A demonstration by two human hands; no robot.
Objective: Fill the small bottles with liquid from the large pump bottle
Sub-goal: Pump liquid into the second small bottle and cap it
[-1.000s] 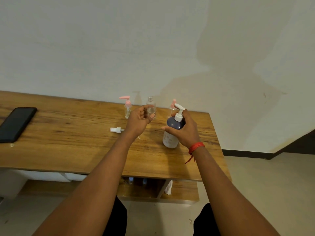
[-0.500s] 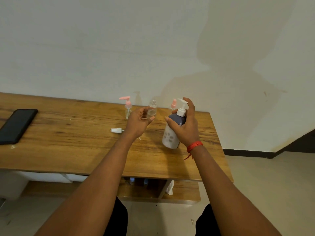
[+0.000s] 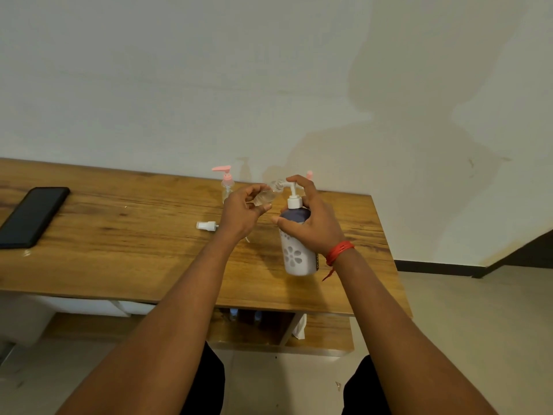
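- My left hand (image 3: pixel 239 215) holds the small clear bottle (image 3: pixel 267 196) off the counter (image 3: pixel 119 250), fingers (image 3: pixel 253 190) and thumb pinched round its lower end.
- From those fingers the bottle's long axis runs up and to the right, open mouth leading.
- The spout (image 3: pixel 287 184) of the large pump bottle (image 3: pixel 296 256) sits right at that mouth. I cannot tell whether its tip is inside the neck.
- My right hand (image 3: pixel 314 226) grips the big bottle, which stands on the counter. The thumb is on its dark shoulder and the forefinger is hooked over the pump head.
- I judge the next move to be a downward press by that forefinger. It depends on the mouth sitting under the spout, so any correction falls to the left hand.
- A loose white pump cap (image 3: pixel 206 225) lies just left of my left wrist.
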